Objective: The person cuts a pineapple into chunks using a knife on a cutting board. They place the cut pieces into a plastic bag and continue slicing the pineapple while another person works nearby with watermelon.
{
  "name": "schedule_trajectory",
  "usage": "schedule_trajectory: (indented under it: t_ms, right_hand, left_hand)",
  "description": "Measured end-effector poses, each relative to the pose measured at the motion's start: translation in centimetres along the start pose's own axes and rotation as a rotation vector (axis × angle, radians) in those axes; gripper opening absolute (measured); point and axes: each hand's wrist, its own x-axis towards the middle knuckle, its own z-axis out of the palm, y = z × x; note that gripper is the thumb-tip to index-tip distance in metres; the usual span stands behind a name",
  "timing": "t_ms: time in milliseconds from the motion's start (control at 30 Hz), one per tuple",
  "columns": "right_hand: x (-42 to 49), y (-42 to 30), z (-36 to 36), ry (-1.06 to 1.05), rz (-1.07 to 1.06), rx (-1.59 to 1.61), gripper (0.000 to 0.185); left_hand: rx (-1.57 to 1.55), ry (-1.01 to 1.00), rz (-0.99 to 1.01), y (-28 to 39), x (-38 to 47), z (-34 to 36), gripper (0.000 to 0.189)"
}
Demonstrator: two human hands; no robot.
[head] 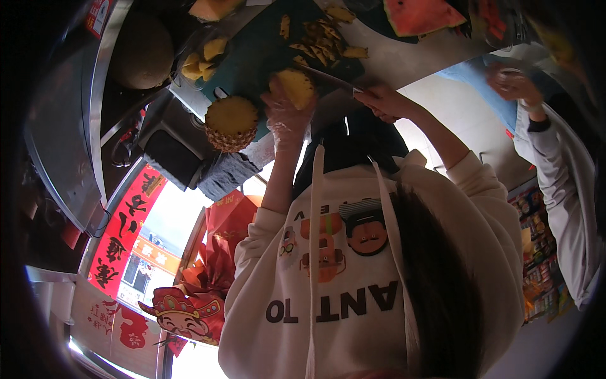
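Note:
My left hand (289, 111), in a thin clear plastic glove, grips a peeled piece of pineapple (300, 87) at the near edge of a green cutting board (246, 57). My right hand (382, 102) is closed on the handle of a knife (331, 78), whose blade points left, its tip close to the pineapple piece. Beside my left hand stands an unpeeled pineapple part (232, 124) with its cut face up. Cut pineapple peel (322, 42) lies in a loose pile on the board. Pineapple chunks (201, 61) sit in a clear container left of the board.
A watermelon wedge (421, 16) lies at the back right, a cut melon piece (213, 8) at the back. A large round melon (142, 52) is at the left. A dark grey cloth (229, 173) hangs at the near left edge. Another person's hand (513, 83) is at the right.

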Motion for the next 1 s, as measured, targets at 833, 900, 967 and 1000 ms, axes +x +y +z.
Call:
schedule_trajectory:
  t_ms: [833, 900, 967, 1000]
  right_hand:
    - [1.6, -1.7, 3.6, 0.628, -0.542, -0.714, 0.034]
    - [1.1, -1.0, 4.5, 0.745, -0.580, -0.764, 0.032]
    - [0.6, -0.1, 5.0, 0.773, -0.502, -0.744, 0.033]
    - [0.5, 0.2, 5.2, 0.795, -0.445, -0.733, 0.033]
  left_hand:
    - [-0.171, -0.090, 0.032, -0.8, 0.2, 0.7, 0.108]
    - [-0.173, -0.097, 0.032, -0.8, 0.2, 0.6, 0.108]
    - [-0.180, -0.112, 0.020, -0.8, 0.2, 0.6, 0.109]
    - [-0.158, -0.132, 0.012, -0.9, 0.2, 0.6, 0.109]
